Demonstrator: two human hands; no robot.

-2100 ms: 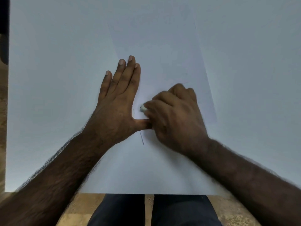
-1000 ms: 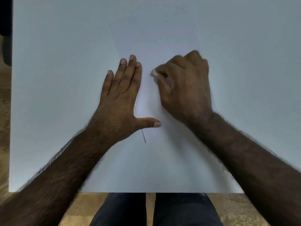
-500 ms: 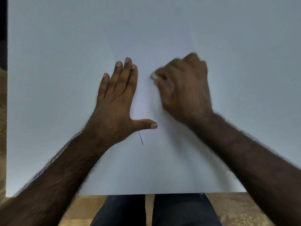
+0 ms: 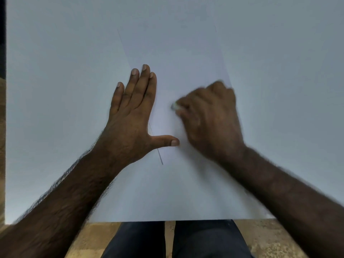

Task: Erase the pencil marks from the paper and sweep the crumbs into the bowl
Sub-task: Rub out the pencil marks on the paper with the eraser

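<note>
Paper point(image 4: 178, 183) flat on table point(image 4: 55, 90) | left hand point(image 4: 132, 116) spread, pressing sheet | right hand point(image 4: 208, 118) curled, pinching eraser point(image 4: 174, 107) | pencil mark point(image 4: 160, 157) runs near-far, below-left of eraser, under left thumb | bowl not visible.

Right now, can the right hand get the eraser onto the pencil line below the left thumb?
Probably yes. The right hand grips the eraser just above and right of the pencil line; bare paper lies between. The left hand, flat, covers the line's upper stretch.
</note>
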